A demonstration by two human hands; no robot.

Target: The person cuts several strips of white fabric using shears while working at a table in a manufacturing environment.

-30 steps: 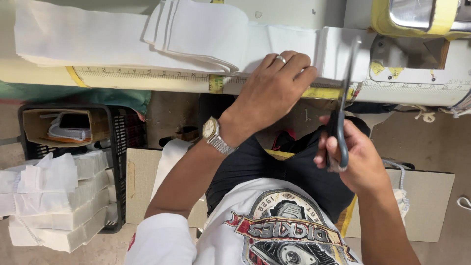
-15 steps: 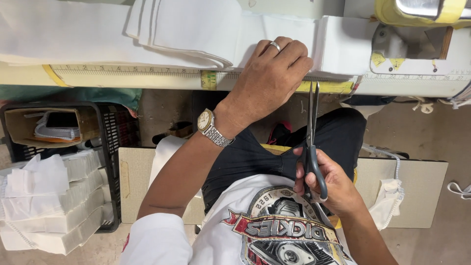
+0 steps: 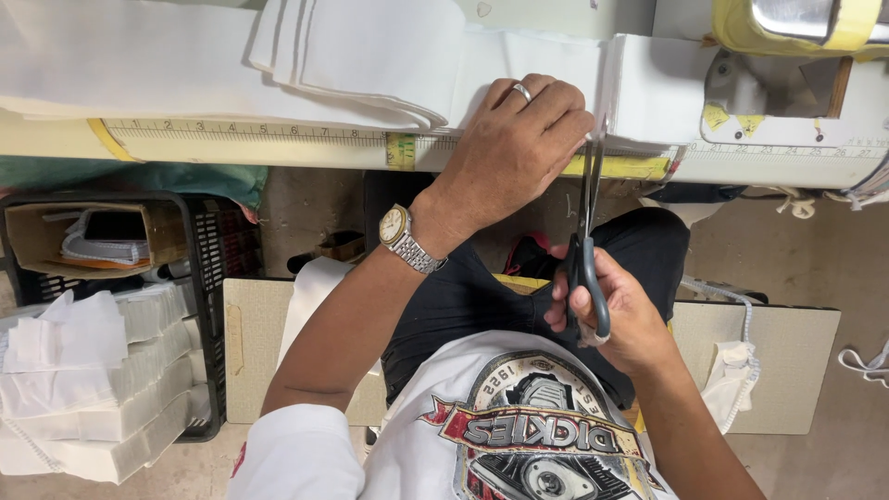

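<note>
While the seated person leans over the bench, the left hand (image 3: 519,148) lies palm down on the flat strip of white fabric (image 3: 537,60) at the front edge of the pale worktable (image 3: 56,139), its fingers pressed together and curled slightly over the cloth, pinning it against the table. A silver ring sits on one finger and a steel wristwatch with a pale dial (image 3: 405,238) circles the wrist.

The right hand (image 3: 616,310) is lower, over the lap, closed around the dark grey handles of a pair of long steel scissors (image 3: 587,241). The blades point straight up toward the table edge, their tips meeting the cloth just beside the left hand's fingertips. I cannot tell how far apart the blades stand.

A printed measuring tape (image 3: 259,134) runs along the table's front edge, with yellow tape patches near the cut. Further left on the table, a stack of folded white fabric panels (image 3: 361,51) overlaps the strip. At the far right stands the cream body of a sewing machine (image 3: 787,102).

Below the table on the left, a black plastic crate (image 3: 208,306) holds a brown cardboard box (image 3: 46,236) and bundled piles of small white cloth pieces (image 3: 93,389).
</note>
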